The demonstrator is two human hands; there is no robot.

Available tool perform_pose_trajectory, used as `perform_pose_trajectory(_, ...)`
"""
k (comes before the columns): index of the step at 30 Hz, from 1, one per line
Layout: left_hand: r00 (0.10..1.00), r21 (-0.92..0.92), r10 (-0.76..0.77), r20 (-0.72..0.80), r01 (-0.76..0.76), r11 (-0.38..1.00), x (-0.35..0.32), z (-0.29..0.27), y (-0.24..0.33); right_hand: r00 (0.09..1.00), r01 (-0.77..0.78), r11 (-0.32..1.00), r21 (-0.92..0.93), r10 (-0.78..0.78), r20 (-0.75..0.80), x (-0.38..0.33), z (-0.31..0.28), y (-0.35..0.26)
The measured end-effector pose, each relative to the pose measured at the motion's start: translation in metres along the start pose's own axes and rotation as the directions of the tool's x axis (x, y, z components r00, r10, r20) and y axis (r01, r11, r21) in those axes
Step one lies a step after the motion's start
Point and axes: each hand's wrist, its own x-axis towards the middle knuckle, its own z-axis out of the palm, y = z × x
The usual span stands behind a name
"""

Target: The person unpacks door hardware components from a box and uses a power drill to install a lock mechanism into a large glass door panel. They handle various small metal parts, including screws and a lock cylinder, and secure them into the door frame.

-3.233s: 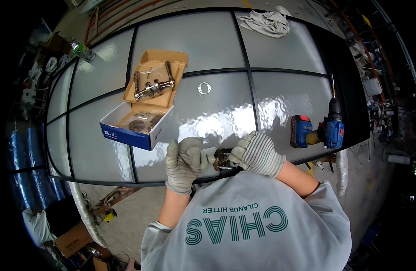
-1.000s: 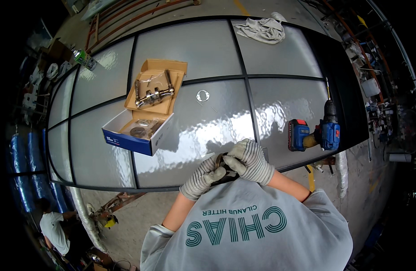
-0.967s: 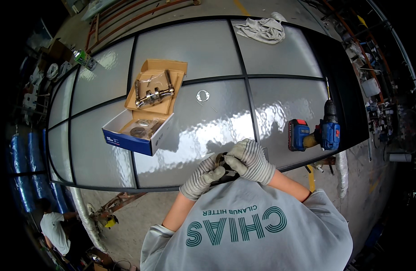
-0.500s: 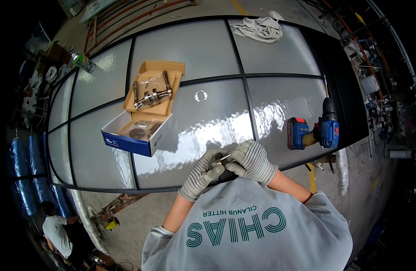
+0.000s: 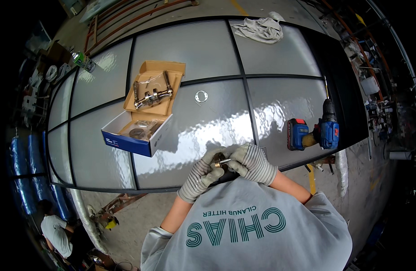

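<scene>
Close to my body, over the near edge of a black-framed glass door panel, my two gloved hands work together. My left hand is closed around a small round metal fitting, brass and dark in colour. A short silver rod points out from it toward my right hand, whose fingers are bent in against the fitting and rod. Gloves hide much of these parts. Farther off on the glass lies a thin silver ring plate, with a small pin-like piece beside it.
Left of my hands sits an opened blue-and-white box with bagged lever handles on its cardboard insert. A blue cordless drill lies right. A spray can and a crumpled cloth rest farther away. Another person is at lower left.
My hands have turned the fitting slightly, so its round brass side shows more and the silver rod has shifted a little. The person at lower left has bent farther down.
</scene>
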Motion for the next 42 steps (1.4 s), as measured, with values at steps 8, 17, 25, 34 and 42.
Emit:
perform_pose_trajectory(8, 0.967, -0.330, -0.225, 0.120, 0.252, 0.910, -0.008, -0.004, 0.001, 0.993, 0.105, 0.983, -0.148, -0.111, -0.037, 0.016, -0.019, -0.011)
perform_pose_trajectory(17, 0.975, -0.139, -0.189, 0.117, 0.205, 0.969, -0.008, 0.002, 0.000, 0.982, 0.175, 0.967, -0.188, -0.186, -0.042, 0.012, -0.008, -0.015)
perform_pose_trajectory(25, 0.995, 0.188, 0.080, 0.063, -0.091, 0.978, 0.000, 0.012, -0.006, 0.984, 0.058, 0.995, 0.082, -0.043, -0.175, 0.005, -0.001, -0.013)
perform_pose_trajectory(34, 1.000, 0.273, -0.008, -0.029, 0.016, 0.962, -0.009, 0.016, -0.020, 0.983, -0.180, 0.969, 0.167, 0.182, 0.009, -0.004, -0.001, -0.016)
perform_pose_trajectory(42, 0.996, -0.434, 0.055, -0.064, -0.078, 0.898, -0.015, 0.016, -0.021, 0.855, -0.367, 0.427, 0.827, 0.505, 0.119, -0.007, -0.003, -0.022)
